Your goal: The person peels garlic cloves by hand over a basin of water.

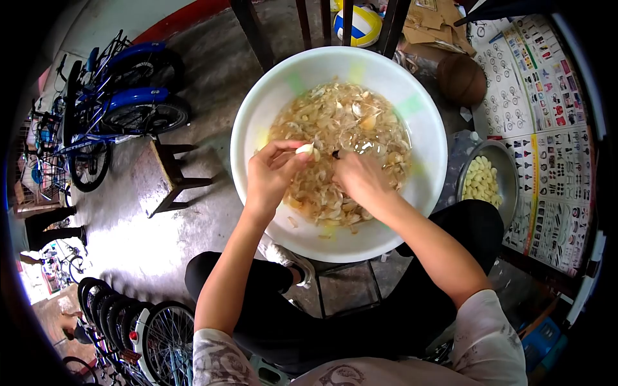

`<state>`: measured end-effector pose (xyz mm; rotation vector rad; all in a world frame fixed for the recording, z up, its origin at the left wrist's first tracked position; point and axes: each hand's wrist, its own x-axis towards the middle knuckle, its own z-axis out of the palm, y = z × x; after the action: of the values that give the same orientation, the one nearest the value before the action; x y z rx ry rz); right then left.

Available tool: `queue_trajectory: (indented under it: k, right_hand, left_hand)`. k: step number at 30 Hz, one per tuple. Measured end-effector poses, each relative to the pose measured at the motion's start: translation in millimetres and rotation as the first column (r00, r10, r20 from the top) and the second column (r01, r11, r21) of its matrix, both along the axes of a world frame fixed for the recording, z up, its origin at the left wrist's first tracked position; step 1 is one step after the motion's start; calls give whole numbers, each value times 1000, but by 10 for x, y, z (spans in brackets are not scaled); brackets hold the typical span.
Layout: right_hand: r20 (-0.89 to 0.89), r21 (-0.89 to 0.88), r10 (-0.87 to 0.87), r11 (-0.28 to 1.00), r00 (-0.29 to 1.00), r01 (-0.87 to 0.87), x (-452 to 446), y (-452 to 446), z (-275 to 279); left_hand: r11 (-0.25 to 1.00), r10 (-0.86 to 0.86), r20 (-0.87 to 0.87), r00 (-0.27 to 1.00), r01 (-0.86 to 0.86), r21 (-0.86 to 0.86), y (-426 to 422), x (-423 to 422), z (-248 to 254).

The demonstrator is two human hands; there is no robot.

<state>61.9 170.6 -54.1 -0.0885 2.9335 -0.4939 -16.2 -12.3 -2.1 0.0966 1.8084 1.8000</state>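
Between the thumb and fingers of my left hand is a pale garlic clove, held above the wide white basin. My right hand is closed just to the right of it, over the same basin. A small dark tip shows at its fingertips; what it belongs to is hidden. Water with many loose brownish garlic skins fills the basin's bottom, and a few whitish pieces float among them. To the right, a metal bowl holds several peeled garlic cloves.
A small wooden stool stands left of the basin, with parked bicycles beyond it. Dark upright bars rise behind the basin, near a volleyball and a brown ball. Printed sheets cover the right side.
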Motion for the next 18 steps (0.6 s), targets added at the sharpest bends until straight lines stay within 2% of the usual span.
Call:
queue_trajectory:
  k: [2,3,6,7,8,11,12,15,17,18]
  right_hand:
    - [-125,105,-11,994,992,24,66,-79,-105]
    - [-15,81,-80,993,997,81,42,-110,19]
    - [82,0,13,1000,997,-13,-65,44,286]
    - [202,7,-43,999,978,42,-136,53,516]
    - [202,7,-41,999,979,40,-148,86,573]
    - [285,-185,-104,969,953,162,-138,159,614]
    - [285,-184,-105,969,953,162,-134,150,575]
    - [243,-124,-93,984,965,127,-73,105,239]
    - [-27,-63,-57,996,998,55,-28,53,-43]
    - [-32,-65,-54,997,998,51,-59,49,-72]
  left_hand:
    - [1000,3,-4,1000,-3,10,4,-18,26]
    - [1000,8,-4,1000,-8,15,-12,-20,40]
    - [1000,0,-22,1000,0,-13,-23,-29,68]
    - [1000,4,-20,1000,-4,-14,-29,-22,61]
    - [1000,3,-20,1000,-4,-15,-26,-26,56]
    - [1000,1,-19,1000,-1,-9,-29,-30,55]
    - [1000,0,-17,1000,0,-1,-27,-28,56]
    - [1000,-4,-37,999,4,-2,-2,-27,27]
    - [999,-15,-20,1000,14,-34,13,-22,44]
    - [997,-19,-2,1000,19,-70,5,-29,48]
